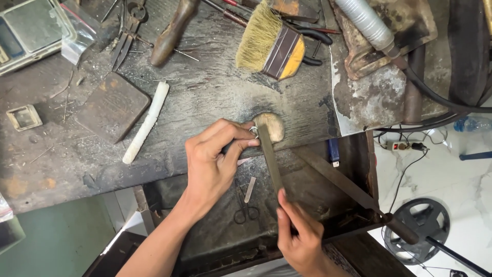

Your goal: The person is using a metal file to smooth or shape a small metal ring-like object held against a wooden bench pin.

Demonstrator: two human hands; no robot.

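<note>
The left hand (212,161) pinches a small silvery ring (253,131) between thumb and fingertips, pressing it against the worn, rounded wooden bench peg (272,125) at the edge of the scarred workbench (205,97). The ring is tiny, bright metal, mostly hidden by the fingers. The right hand (302,238), at five o'clock from the ring, is clenched around the lower end of a long, flat, dark metal file (270,156), whose tip lies on the ring. A brush (269,41) lies at twelve o'clock

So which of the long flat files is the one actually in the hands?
The narrower file, gripped by the right hand, its tip against the ring held by the left hand. The larger file lies untouched, slanting to the right.
</note>
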